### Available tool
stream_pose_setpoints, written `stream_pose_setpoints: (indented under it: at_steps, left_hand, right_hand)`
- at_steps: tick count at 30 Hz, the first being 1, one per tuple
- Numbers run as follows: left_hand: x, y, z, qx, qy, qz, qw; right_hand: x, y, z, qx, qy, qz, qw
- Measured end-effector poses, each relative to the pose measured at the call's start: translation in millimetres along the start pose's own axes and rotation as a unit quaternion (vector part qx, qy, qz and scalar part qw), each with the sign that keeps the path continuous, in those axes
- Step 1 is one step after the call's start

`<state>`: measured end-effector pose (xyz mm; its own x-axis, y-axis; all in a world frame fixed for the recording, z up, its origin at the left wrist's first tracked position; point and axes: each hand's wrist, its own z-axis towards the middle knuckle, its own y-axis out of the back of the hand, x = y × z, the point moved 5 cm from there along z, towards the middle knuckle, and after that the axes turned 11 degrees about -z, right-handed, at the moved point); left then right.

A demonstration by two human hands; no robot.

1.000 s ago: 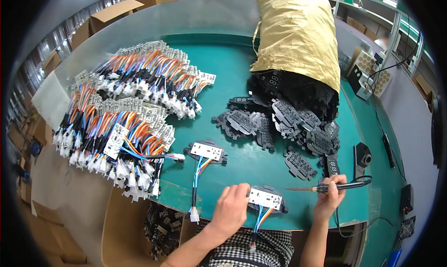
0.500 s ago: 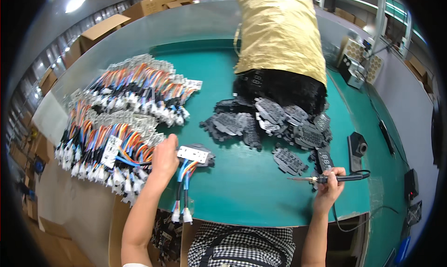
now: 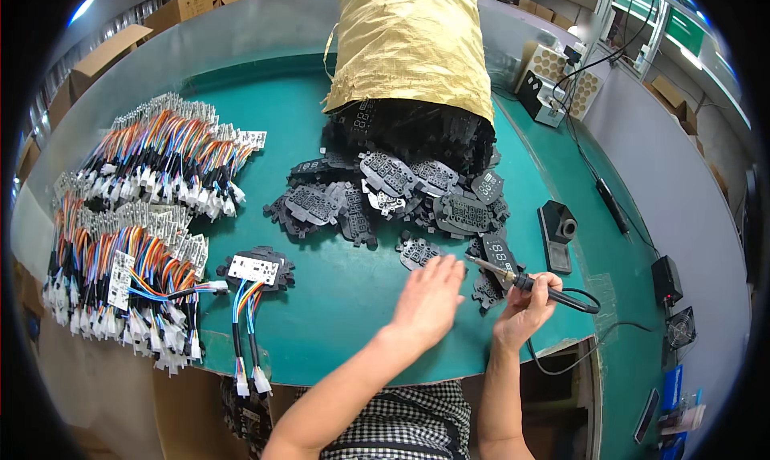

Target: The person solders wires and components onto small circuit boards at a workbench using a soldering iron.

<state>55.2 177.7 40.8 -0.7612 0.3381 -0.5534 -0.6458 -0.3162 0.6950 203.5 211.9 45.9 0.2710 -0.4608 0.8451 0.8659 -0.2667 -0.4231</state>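
Note:
My right hand [image 3: 523, 312] grips a soldering iron [image 3: 553, 293] by its black handle, with the metal tip slanting up to the left near the black plastic panels. My left hand [image 3: 429, 301] is open, its fingers stretched toward a small black panel [image 3: 417, 251] on the green mat; whether they touch it I cannot tell. To the left, a white circuit board [image 3: 253, 269] with coloured wires and white connectors rests on another black panel [image 3: 282, 277]. A dark panel with display digits [image 3: 499, 253] lies behind the iron's tip.
Piles of wired circuit boards [image 3: 152, 243] cover the mat's left side. A yellow woven sack [image 3: 409, 43] spills black panels [image 3: 465, 211] at the back. On the right stand an iron holder [image 3: 555, 237], a small fan [image 3: 680, 327] and cables.
My left hand has moved right, away from the wired boards, to the small black panel. The soldering iron's tip has tilted upward. The whole view has shifted to the right.

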Motion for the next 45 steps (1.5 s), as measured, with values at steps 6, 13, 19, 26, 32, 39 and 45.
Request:
stream_pose_setpoints:
  at_steps: [6,13,19,26,32,39,45]
  left_hand:
    - [-20.0,1.7,-34.3,0.086,0.004,-0.024,0.996]
    - [5.6,78.4,-112.9,-0.079,0.114,-0.005,0.990]
    - [27.4,87.7,-117.0,-0.061,0.138,-0.088,0.985]
    - [30.5,85.1,-109.2,-0.061,0.142,-0.108,0.982]
    - [32.4,84.9,-111.3,-0.075,0.138,-0.097,0.983]
    - [37.6,83.2,-117.6,-0.053,0.189,-0.147,0.970]
    - [38.3,83.6,-117.8,-0.047,0.175,-0.159,0.971]
  right_hand:
    - [-2.3,10.7,5.6,-0.012,0.004,-0.009,1.000]
    - [3.9,-8.0,-0.9,0.099,0.001,-0.002,0.995]
    - [-4.5,-25.6,-16.7,0.252,0.002,-0.027,0.967]
    - [-6.9,-42.8,-38.2,0.352,-0.034,-0.078,0.932]
    - [-15.3,-42.4,-42.3,0.377,-0.063,-0.120,0.916]
    - [-17.9,-40.9,-46.4,0.391,-0.075,-0.130,0.908]
    - [-18.8,-42.9,-50.6,0.417,-0.053,-0.148,0.895]
